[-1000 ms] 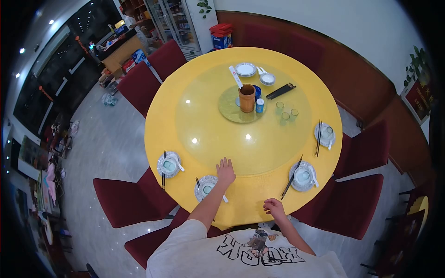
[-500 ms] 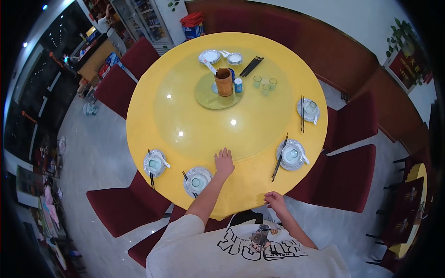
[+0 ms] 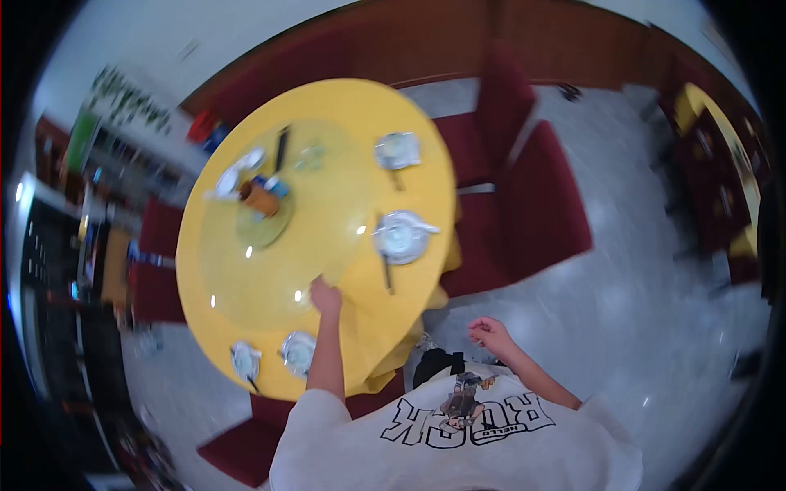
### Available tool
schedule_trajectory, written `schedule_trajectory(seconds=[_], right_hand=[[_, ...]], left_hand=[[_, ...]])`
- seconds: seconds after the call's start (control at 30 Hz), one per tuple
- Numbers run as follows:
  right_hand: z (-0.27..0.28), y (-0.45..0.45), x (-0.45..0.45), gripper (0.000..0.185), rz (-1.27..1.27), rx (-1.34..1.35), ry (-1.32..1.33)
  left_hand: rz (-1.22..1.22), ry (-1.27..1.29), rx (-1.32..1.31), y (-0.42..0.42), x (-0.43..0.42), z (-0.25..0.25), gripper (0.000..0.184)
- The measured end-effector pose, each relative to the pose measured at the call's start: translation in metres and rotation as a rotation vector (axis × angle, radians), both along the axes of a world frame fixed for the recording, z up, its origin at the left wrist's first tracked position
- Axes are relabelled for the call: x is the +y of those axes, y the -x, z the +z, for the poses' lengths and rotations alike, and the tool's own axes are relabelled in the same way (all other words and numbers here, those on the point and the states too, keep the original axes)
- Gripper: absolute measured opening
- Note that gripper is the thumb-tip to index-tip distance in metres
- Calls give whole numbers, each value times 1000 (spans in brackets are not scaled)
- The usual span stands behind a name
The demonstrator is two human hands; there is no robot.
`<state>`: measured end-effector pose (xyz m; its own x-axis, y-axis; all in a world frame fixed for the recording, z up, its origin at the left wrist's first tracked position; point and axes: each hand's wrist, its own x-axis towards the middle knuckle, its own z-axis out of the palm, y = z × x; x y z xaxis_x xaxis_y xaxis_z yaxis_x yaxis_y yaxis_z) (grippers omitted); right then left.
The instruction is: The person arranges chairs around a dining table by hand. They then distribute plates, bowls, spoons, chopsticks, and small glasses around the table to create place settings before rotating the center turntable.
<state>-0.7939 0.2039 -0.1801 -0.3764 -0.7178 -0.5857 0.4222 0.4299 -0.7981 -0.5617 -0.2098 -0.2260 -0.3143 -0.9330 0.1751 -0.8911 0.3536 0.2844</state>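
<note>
My left hand (image 3: 326, 295) reaches over the round yellow table (image 3: 393, 327), at the near edge of the clear glass turntable (image 3: 327, 245). Its fingers are smeared by motion, and no object shows in it. Beyond the table's right edge, my right hand (image 3: 490, 334) hangs in front of my shirt with fingers loosely curled, holding nothing I can see. The place setting nearest my left hand is a plate with a bowl (image 3: 299, 353). Farther right on the cloth sits another plate with a glass and spoon (image 3: 402, 237), chopsticks (image 3: 387, 270) beside it.
A brown wooden holder (image 3: 259, 199) and small containers stand on the turntable, with black chopsticks (image 3: 282, 147) and glasses (image 3: 310, 156) behind. Another setting (image 3: 397, 150) lies at the far right. Dark red chairs (image 3: 524, 213) border the table; grey floor (image 3: 622, 327) extends right.
The view has swung to the right, so the table now sits farther left and more floor shows. My left hand no longer appears spread flat. My right hand stays loosely curled.
</note>
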Motion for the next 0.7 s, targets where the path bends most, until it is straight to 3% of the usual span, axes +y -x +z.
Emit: schedule_trajectory(seconds=[0.07, 0.13, 0.2, 0.23, 0.27, 0.37, 0.4, 0.43, 0.5, 0.7], right_hand=[[3, 23, 76, 15, -124, 27, -54], [5, 38, 157, 15, -307, 2, -125], [7, 53, 221, 16, -456, -29, -197], [5, 63, 247, 16, -571, -3, -174], [4, 71, 271, 16, -680, 16, -155], [13, 117, 288, 19, -761, 52, -28], [15, 135, 284, 20, -728, 72, 30], [18, 154, 278, 20, -695, 93, 89], [35, 186, 264, 16, -687, 125, 192], [59, 271, 270, 22, -685, 216, 319]], left_hand=[[-193, 157, 170, 36, 49, 39, 34], [-271, -49, 191, 95, 130, 86, 20], [-539, -137, 219, 153, 213, 89, 13], [-597, -345, 254, 185, 256, 84, 16], [-665, -516, 176, 225, 309, 110, 20], [-1087, -680, 265, 317, 429, 120, 22], [-1152, -757, 400, 342, 459, 122, 23], [-1050, -1076, 385, 361, 478, 124, 16], [-861, -1382, 553, 394, 514, 140, 6], [-637, -1786, 652, 493, 527, 164, 24]])
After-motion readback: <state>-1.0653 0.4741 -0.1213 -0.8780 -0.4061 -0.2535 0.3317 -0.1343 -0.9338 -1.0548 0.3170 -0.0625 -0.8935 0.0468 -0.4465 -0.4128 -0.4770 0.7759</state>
